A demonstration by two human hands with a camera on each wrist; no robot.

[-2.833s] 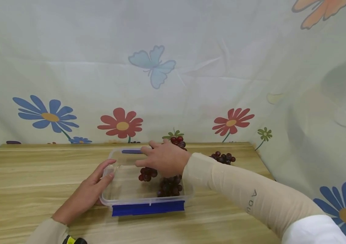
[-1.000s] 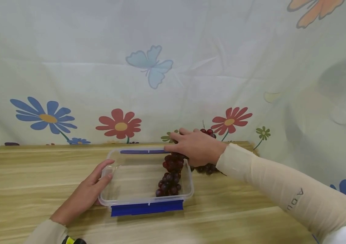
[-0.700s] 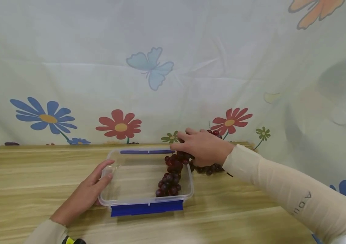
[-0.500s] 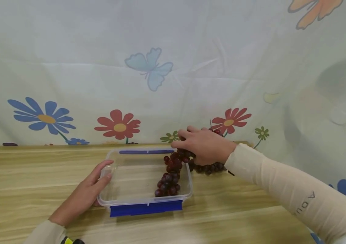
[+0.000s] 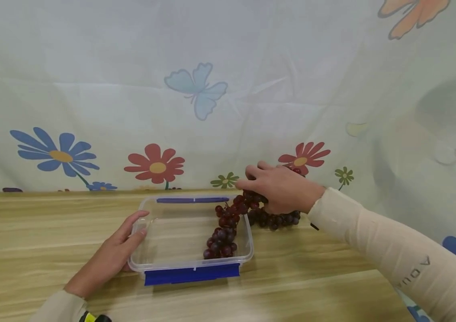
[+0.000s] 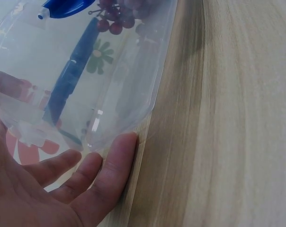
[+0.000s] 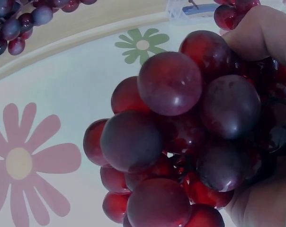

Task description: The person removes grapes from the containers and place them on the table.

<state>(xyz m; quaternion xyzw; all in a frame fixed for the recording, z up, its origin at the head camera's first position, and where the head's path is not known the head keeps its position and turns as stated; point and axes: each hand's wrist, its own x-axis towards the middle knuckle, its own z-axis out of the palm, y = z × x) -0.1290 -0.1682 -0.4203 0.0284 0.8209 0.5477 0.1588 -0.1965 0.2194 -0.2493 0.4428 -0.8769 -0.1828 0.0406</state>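
A bunch of dark red grapes [image 7: 181, 127] is gripped in my right hand [image 5: 282, 188], behind the box's back right corner. In the right wrist view, fingers lie on both sides of the bunch, which fills the middle. The clear plastic box [image 5: 171, 232] has blue clips. Along its right side lie more red and purple grapes [image 5: 221, 241], reaching up to the back right rim just below the held bunch. My left hand [image 5: 117, 250] touches the left wall; in the left wrist view its fingers [image 6: 112, 170] extend against the box's rounded corner.
Another bunch of dark grapes [image 5: 276, 220] lies on the wooden table [image 5: 312, 268] right of the box, partly behind my right hand. A blue clip [image 5: 192, 275] sticks out at the box's front. A flowered curtain [image 5: 103, 89] stands close behind the table.
My right hand has moved from over the box to beyond its back right corner, drifting further right and slightly up with the grapes. My left hand has stayed at the box.
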